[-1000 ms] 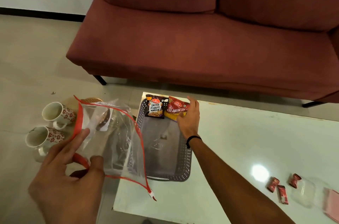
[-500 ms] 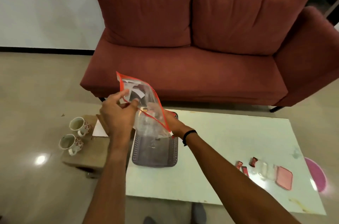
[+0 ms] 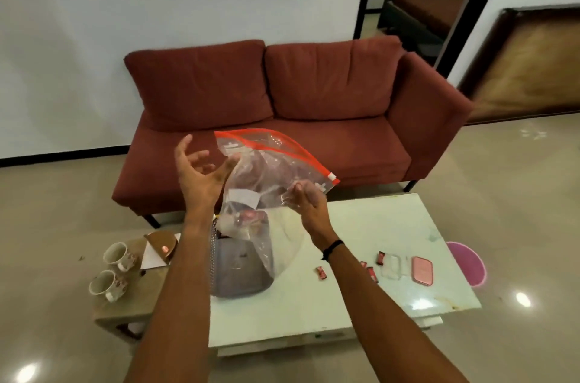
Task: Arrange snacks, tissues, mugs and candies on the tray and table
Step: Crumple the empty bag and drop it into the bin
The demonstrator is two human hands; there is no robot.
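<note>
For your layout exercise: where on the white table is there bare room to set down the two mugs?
The table is bare along its near edge and at the far right, beyond the candies and pink lid. It is crowded at the tray on the left, under the bag, and round the candies.

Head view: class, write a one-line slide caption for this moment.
Both hands, left hand and right hand, lift a clear zip bag above the grey tray.
</note>
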